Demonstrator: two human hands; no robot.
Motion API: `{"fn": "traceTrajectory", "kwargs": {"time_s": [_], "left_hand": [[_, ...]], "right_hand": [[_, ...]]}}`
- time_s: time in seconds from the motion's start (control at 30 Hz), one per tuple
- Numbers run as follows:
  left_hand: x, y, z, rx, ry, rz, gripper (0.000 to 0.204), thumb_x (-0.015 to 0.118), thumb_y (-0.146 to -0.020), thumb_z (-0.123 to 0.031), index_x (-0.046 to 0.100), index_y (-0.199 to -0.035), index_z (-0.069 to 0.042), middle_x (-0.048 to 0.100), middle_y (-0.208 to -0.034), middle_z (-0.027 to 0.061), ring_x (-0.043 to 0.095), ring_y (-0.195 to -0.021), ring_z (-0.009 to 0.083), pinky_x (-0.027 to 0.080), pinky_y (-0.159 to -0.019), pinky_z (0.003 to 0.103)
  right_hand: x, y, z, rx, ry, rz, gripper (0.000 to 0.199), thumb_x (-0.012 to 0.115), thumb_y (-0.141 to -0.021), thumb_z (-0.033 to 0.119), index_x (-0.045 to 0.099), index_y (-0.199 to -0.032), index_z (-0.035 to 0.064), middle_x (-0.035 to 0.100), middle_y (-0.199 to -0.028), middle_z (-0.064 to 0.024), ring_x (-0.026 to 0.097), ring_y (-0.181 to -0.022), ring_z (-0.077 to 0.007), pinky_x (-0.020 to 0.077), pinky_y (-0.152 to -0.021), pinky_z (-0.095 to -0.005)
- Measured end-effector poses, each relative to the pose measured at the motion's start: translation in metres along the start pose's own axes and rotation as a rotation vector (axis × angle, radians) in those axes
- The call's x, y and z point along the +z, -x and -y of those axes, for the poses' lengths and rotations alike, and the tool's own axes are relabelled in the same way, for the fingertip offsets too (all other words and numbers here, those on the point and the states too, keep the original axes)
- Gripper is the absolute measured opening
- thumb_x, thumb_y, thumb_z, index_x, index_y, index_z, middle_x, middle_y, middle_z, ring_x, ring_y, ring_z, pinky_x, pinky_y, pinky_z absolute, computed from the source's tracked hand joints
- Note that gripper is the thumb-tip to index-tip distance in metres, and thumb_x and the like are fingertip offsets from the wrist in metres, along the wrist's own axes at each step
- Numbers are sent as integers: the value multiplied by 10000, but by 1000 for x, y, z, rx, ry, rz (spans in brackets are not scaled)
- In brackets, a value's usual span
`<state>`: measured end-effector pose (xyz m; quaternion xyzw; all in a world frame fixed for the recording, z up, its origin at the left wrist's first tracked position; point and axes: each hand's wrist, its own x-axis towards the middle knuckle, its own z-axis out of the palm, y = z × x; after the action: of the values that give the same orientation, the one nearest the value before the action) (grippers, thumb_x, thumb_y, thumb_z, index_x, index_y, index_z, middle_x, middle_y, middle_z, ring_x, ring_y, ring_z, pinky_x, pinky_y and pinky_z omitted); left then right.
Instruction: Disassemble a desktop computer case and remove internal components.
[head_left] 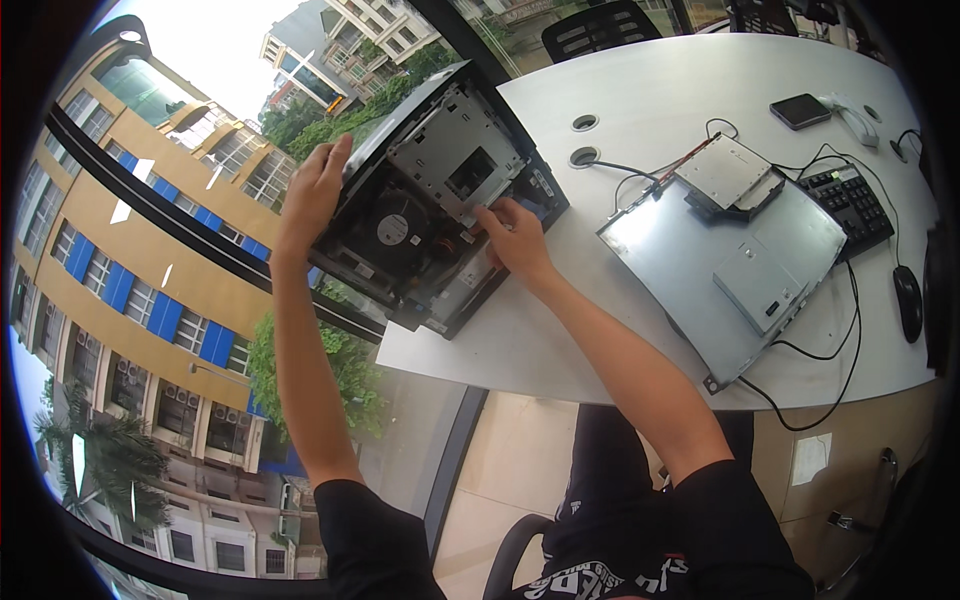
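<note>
An opened black desktop computer case [447,200] stands tilted at the left end of the white table, its inside facing me. My left hand [318,190] grips the case's left edge, fingers curled over the outer side. Inside are a round black fan [394,228] and a grey metal drive bracket [455,150] with a dark opening. My right hand [512,236] reaches into the case at the bracket's lower edge, thumb and fingers closed together. What they pinch, if anything, is hidden. Orange-red wires [447,243] run beside these fingers.
A silver metal side panel [700,260] lies on the table [680,85], a silver drive [727,170] at its far edge. To its right are a black keyboard [850,212], a mouse [907,303] and loose cables. A phone [800,111] lies farther back. Windows border the table's left.
</note>
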<state>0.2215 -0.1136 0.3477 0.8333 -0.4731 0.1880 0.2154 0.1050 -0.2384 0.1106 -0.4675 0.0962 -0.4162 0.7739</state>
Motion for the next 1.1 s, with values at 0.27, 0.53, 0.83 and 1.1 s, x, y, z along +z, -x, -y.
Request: {"fn": "traceTrajectory", "kwargs": {"time_s": [0.27,0.53,0.83,1.1], "left_hand": [[16,-15,39,86,-84,137,681,421,-1018,-601,570,-1360,-31,627,-1311,270,553,-1291,414,390,-1092,456],[16,-12,25,-11,-55,168,737,419,-989,-640,570,-1359,-21,580,-1386,280,514,-1339,418,384,-1101,484],[14,-11,20,-48,-59,147,668,422,-1014,-583,557,-1366,-31,593,-1347,283,526,-1312,428,389,-1087,448],[18,-27,41,5,-59,154,813,423,-973,-670,554,-1377,24,574,-1380,307,519,-1339,423,385,-1107,476]], "right_hand": [[6,-7,18,138,42,17,309,634,-958,207,619,-1107,-64,725,-859,-119,579,-462,-133,460,-421,-263],[6,-11,30,142,219,23,324,623,-924,235,614,-1021,-75,686,-780,-120,648,-563,-166,532,-524,-282],[9,-7,39,153,224,61,355,582,-958,204,620,-1051,-136,721,-871,-189,738,-690,-239,626,-623,-306],[11,4,41,170,114,68,352,550,-963,164,621,-1041,-172,722,-880,-224,758,-741,-283,654,-676,-331]]}}
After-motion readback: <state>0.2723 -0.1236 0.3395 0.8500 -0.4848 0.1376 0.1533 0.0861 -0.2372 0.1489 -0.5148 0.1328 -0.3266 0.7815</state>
